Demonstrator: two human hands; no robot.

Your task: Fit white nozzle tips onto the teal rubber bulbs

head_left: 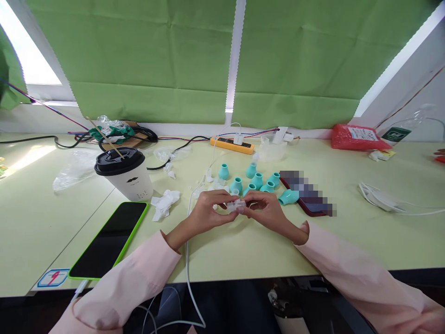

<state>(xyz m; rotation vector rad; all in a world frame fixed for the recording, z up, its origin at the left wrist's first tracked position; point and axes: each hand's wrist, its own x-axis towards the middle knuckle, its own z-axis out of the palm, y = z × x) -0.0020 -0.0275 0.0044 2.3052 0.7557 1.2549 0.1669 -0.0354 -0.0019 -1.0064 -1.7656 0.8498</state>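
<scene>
Between my two hands, just above the table, is a small translucent plastic fitting point(236, 204). My left hand point(207, 209) pinches its left side with thumb and fingertips. On the other side, my right hand point(264, 209) grips it with thumb and forefinger; whether it is one part or two joined parts I cannot tell. Several teal bulb-shaped pieces with open necks stand just beyond my fingers, among them a teal bulb point(224, 171) at the back. Another teal piece point(288, 197) lies on its side, right of my right hand. Small clear plastic parts point(217, 184) lie behind my left hand, partly hidden.
At left stand a lidded paper cup point(130, 178) and a green-cased phone point(111, 239), with a crumpled tissue point(165, 205) nearby. A white cable point(187, 260) runs under my left wrist. A dark-red phone point(306, 195), yellow power strip point(232, 145), white mask point(378, 197) and red package point(359, 138) also lie there.
</scene>
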